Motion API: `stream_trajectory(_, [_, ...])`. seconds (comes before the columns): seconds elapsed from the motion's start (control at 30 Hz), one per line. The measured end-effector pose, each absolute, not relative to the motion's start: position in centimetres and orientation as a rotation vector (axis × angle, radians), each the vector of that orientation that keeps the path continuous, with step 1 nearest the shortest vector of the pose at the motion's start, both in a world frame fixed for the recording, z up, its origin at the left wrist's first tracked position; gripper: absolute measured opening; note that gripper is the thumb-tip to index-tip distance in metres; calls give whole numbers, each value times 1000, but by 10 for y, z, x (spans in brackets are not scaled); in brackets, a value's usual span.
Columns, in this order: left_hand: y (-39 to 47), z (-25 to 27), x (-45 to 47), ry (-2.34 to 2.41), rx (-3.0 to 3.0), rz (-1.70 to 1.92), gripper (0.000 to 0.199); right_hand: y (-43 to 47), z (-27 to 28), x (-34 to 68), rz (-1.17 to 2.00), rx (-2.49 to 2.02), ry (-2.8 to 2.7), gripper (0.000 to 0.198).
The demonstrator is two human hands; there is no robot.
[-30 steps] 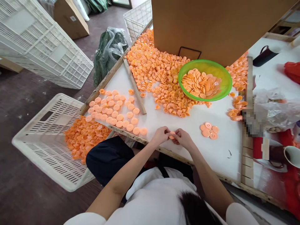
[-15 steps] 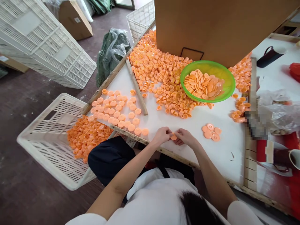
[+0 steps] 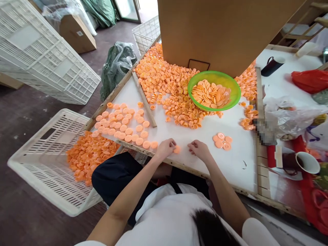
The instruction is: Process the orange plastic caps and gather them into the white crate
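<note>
My left hand (image 3: pixel 165 149) pinches an orange disc (image 3: pixel 176 149); right hand (image 3: pixel 199 149) apart from it, can't tell grip. Likely transfer step; next move needs steady pinch.

Orange discs (image 3: pixel 219 144) and cups (image 3: pixel 186 111) look like glossy plastic, the box (image 3: pixel 212 34) matt cardboard, the strip (image 3: pixel 146 102) rough wood.

1. The single view looks from the wearer's head, forward and steeply down, with the white shirt (image 3: pixel 166 218) closest, at bottom centre.
2. Left hand (image 3: pixel 169 149) and right hand (image 3: pixel 196 149) fall just below mid-frame, within arm's reach.
3. Its wide field spans the desk (image 3: pixel 238 171), floor (image 3: pixel 28 212) at lower left and door (image 3: pixel 127 10) at top.
</note>
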State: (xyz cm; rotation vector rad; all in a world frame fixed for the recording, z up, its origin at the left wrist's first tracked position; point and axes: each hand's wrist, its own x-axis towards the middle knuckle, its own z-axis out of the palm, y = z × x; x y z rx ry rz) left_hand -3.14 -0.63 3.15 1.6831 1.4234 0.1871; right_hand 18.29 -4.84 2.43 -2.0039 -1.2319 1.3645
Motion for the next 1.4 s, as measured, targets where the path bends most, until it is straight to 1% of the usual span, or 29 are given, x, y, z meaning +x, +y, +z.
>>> stream_trajectory(0.07, [-6, 44, -60, 1616, 1816, 116, 12, -59, 28, 214, 995, -2135, -1293, 22])
stream_trajectory(0.13, [-3, 56, -84, 1820, 1935, 113, 18, -68, 28, 247, 625, -2289, -1329, 25])
stream_trajectory(0.17, [-1, 60, -91, 1898, 1979, 129, 19, -72, 27, 262, 494, -2365, -1354, 29])
stream_trajectory(0.2, [2, 63, -94, 1952, 2009, 153, 20, -75, 24, 275, 421, -2425, -1383, 33])
stream_trajectory(0.27, [10, 62, -88, 1958, 2043, 229, 19, -79, 19, 290, 376, -2511, -1426, 37])
stream_trajectory(0.37, [28, 52, -55, 1791, 2060, 386, 18, -81, 11, 293, 401, -2539, -1424, 37])
stream_trajectory(0.5, [58, 37, -2, 1599, 2083, 574, 28, -81, 8, 290, 444, -2462, -1362, 32])
stream_trajectory(0.53, [64, 34, 6, 1574, 2092, 580, 25, -82, 9, 291, 482, -2430, -1333, 29])
stream_trajectory(0.63, [73, 30, 17, 1531, 2065, 553, 8, -85, 13, 297, 623, -2338, -1216, 22])
stream_trajectory(0.67, [70, 29, 16, 1527, 2019, 550, 6, -85, 15, 299, 653, -2317, -1175, 23])
stream_trajectory(0.77, [47, 24, 11, 1472, 1783, 515, 11, -83, 21, 297, 744, -2232, -1065, 29])
stream_trajectory(0.83, [25, 20, 8, 1378, 1608, 455, 15, -78, 25, 286, 862, -2124, -996, 34])
stream_trajectory(0.9, [5, 16, 9, 1307, 1492, 451, 16, -71, 27, 267, 1001, -1986, -969, 34])
stream_trajectory(1.0, [-12, 13, 13, 1307, 1462, 504, 15, -63, 26, 234, 1159, -1856, -1015, 31])
stream_trajectory(1.1, [-15, 14, 15, 1334, 1563, 508, 13, -62, 20, 210, 1266, -1813, -1018, 30])
stream_trajectory(1.23, [-14, 14, 13, 1393, 1693, 546, 11, -67, 11, 196, 1356, -1745, -944, 33])
stream_trajectory(1.4, [-18, 8, 12, 1370, 1405, 534, 20, -64, 10, 185, 1372, -1678, -919, 32])
